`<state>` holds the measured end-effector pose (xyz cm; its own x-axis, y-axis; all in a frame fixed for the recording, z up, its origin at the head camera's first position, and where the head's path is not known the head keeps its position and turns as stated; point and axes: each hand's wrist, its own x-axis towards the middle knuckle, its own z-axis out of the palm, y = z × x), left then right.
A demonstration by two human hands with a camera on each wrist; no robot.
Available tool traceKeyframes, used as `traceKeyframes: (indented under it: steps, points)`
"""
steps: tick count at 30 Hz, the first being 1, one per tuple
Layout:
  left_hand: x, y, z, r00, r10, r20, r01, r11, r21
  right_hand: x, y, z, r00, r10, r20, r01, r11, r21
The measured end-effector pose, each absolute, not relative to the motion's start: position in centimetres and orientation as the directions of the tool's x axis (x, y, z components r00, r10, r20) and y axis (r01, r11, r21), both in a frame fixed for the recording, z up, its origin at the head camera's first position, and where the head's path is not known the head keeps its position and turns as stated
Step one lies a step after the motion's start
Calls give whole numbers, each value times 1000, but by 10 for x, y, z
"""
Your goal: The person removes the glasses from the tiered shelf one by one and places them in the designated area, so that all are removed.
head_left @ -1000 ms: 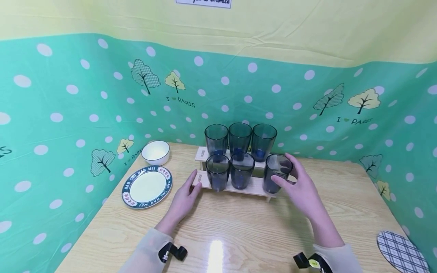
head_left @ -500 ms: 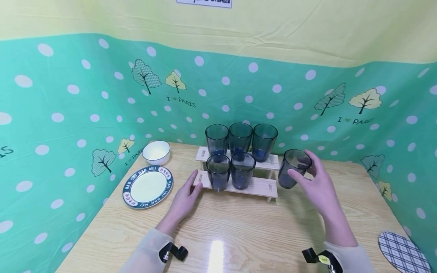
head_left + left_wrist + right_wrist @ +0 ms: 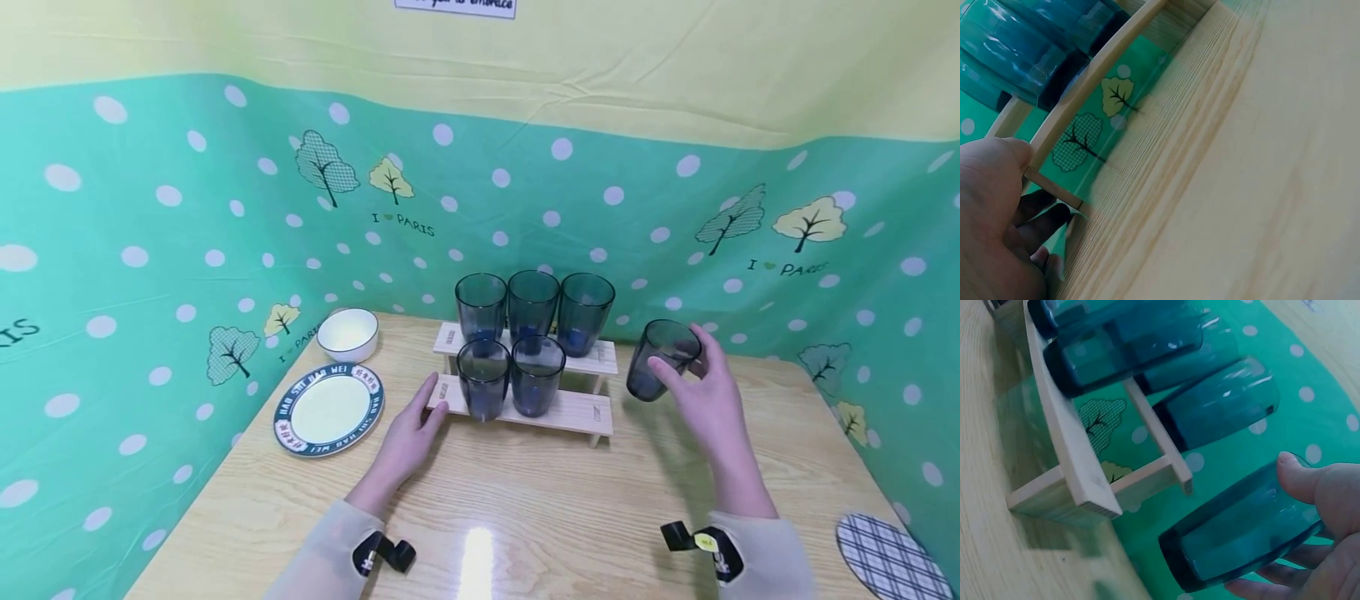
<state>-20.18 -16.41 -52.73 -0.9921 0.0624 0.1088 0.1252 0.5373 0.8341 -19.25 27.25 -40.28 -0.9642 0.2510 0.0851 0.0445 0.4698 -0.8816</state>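
My right hand [image 3: 712, 400] grips a dark, see-through drinking glass [image 3: 654, 367] near its rim, thumb on the near side and fingers behind. The glass tilts slightly and is held above the table, right of a two-step wooden rack [image 3: 577, 410]. In the right wrist view the held glass [image 3: 1235, 531] is apart from the rack's end. My left hand [image 3: 405, 437] holds the left end of the lower step; in the left wrist view its thumb [image 3: 1016, 150] lies at the step's edge, fingers beside the leg. Two glasses [image 3: 483, 383] stand on the lower step, three [image 3: 587, 312] on the upper.
Left of the rack lie a white plate [image 3: 330, 408] with a blue lettered rim and a white bowl [image 3: 348, 335] behind it. A checked round mat [image 3: 892, 557] lies at the table's right front. A green dotted cloth [image 3: 525, 200] hangs behind the table [image 3: 555, 517].
My right hand has taken the rightmost glass off the lower step and moved it right and up. My left hand has stayed at the rack's left end.
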Motion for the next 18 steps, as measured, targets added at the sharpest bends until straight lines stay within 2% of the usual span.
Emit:
traceKeyframes:
  steps: [7, 18]
  points:
    - [-201, -162, -524, -992, 58, 109, 123, 536, 835, -209, 277, -420, -953, 286, 100, 29, 416, -909]
    - [-200, -162, -525, -995, 48, 89, 101, 541, 835, -225, 279, -447, -955, 283, 88, 40, 418, -907]
